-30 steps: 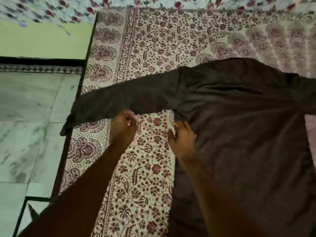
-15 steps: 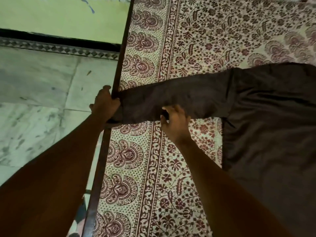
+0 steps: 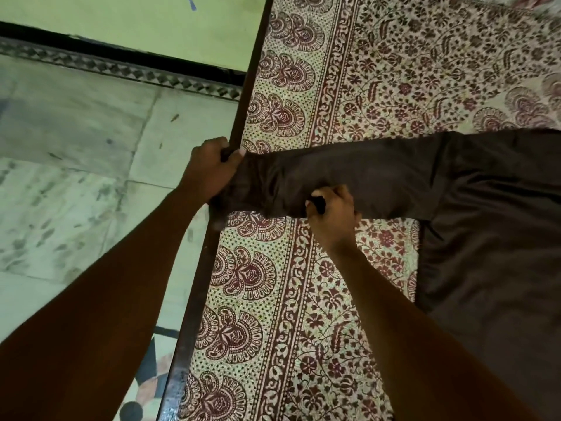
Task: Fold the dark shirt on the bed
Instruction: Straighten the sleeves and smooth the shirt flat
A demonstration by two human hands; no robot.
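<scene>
The dark shirt (image 3: 491, 226) lies flat on the right of the bed, its body running off the right edge of the view. One long sleeve (image 3: 358, 174) stretches left across the patterned bedsheet (image 3: 273, 299) to the bed's edge. My left hand (image 3: 209, 171) grips the cuff end of that sleeve at the bed's left edge. My right hand (image 3: 332, 212) pinches the sleeve's lower edge near its middle, fingers curled into the fabric.
The bed's dark wooden side rail (image 3: 194, 314) runs diagonally from top to bottom. Left of it lies a pale marble floor (image 3: 76, 177) with a patterned border strip and a light green wall (image 3: 151, 28) beyond.
Both hands have moved left along the sleeve: the left from mid-sleeve to the cuff at the bed edge, the right from the armpit to mid-sleeve. The view has shifted left and closer.
</scene>
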